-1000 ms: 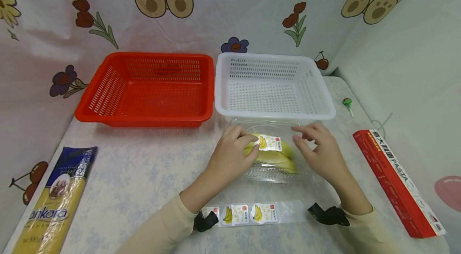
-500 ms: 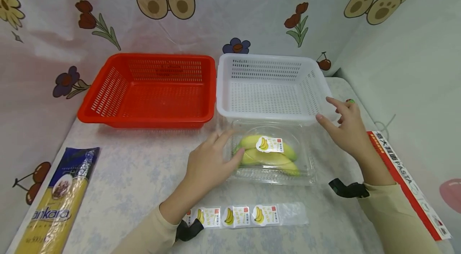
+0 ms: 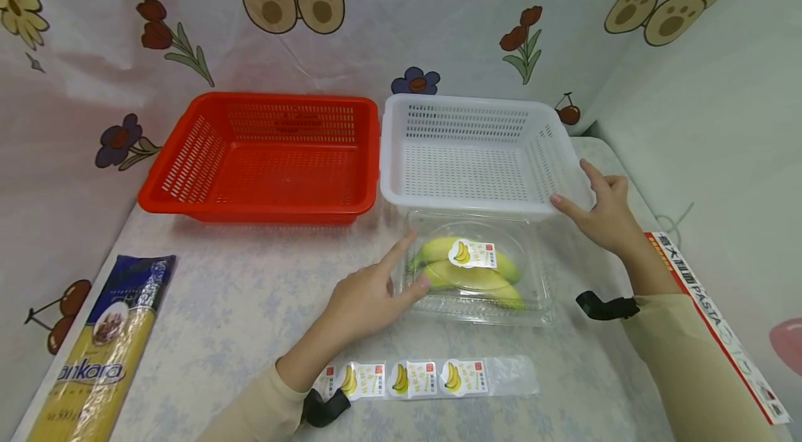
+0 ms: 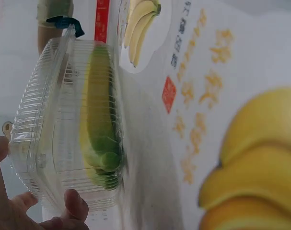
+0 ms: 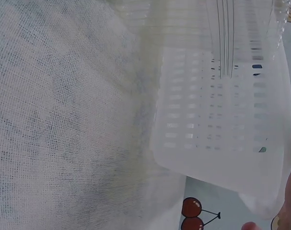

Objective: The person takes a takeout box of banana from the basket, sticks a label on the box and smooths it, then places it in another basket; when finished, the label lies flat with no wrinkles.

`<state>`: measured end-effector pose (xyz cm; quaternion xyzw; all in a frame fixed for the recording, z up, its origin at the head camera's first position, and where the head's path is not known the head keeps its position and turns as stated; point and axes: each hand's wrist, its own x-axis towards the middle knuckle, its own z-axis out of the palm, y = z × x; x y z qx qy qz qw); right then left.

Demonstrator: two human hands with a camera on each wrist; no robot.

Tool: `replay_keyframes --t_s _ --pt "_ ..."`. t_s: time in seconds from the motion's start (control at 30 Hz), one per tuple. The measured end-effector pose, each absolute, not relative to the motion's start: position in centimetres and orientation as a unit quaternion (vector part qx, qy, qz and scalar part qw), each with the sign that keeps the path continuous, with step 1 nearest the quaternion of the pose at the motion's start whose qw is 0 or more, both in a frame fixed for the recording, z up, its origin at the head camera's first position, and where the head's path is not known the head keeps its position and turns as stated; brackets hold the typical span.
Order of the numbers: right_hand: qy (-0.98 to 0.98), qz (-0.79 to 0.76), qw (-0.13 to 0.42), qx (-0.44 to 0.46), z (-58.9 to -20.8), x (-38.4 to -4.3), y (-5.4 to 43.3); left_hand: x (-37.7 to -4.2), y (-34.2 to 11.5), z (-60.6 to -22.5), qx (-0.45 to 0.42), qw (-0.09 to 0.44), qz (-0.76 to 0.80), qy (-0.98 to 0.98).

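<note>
Nearest the viewer, beige sleeves with black wrist straps [image 3: 606, 306] reached in over the pale counter [image 3: 250, 317]. A backing strip [image 3: 514, 376] lay across the near part, carrying banana labels [image 3: 464, 378]; its left end was partly covered by the left strap. Far left: an Ankara pasta packet [image 3: 94, 351], blue end away from the viewer. Far right: a long pasta box [image 3: 720, 327], red and white, partly hidden by the right sleeve.

Left hand [image 3: 370, 296]: thumb and forefinger spread wide, nothing gripped, at the left end of a clear plastic clamshell [image 3: 535, 275]. Firmness of contact could not be told. The clamshell sat closed on the counter, just in front of the white basket, with green-yellow bananas [image 3: 470, 278] inside and one banana label on its lid.

Right hand [image 3: 604, 212]: thumb and forefinger held wide at the near right corner of the white perforated basket [image 3: 460, 170], touching its rim. Left of that stood a red perforated basket [image 3: 257, 209], just beside it. Behind both hung a white backdrop [image 3: 363, 66] printed with bears, flowers and cherries.
</note>
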<state>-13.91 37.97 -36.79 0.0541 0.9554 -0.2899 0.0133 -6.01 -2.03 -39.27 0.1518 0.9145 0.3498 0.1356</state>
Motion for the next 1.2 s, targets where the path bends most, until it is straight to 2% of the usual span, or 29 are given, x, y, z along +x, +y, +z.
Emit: replay_keyframes --t_s 0.3,0.57,0.87,1.2 --pt "0.947 -0.315 0.059 0.035 -37.3 -14.8 38.7 -5.9 -2.0 -40.3 0.161 0.19 0.458 0.853" --pt "0.934 -0.349 0.074 0.017 -37.8 -15.2 39.3 -5.6 -2.0 -40.9 0.148 0.216 0.527 0.808" --pt "0.931 -0.352 0.094 0.023 -38.0 -15.3 39.6 -4.4 -2.7 -40.7 0.133 0.228 0.557 0.788" --pt "0.931 -0.351 0.098 0.026 -37.9 -15.5 39.6 -2.8 -4.9 -40.0 0.109 0.213 0.539 0.808"
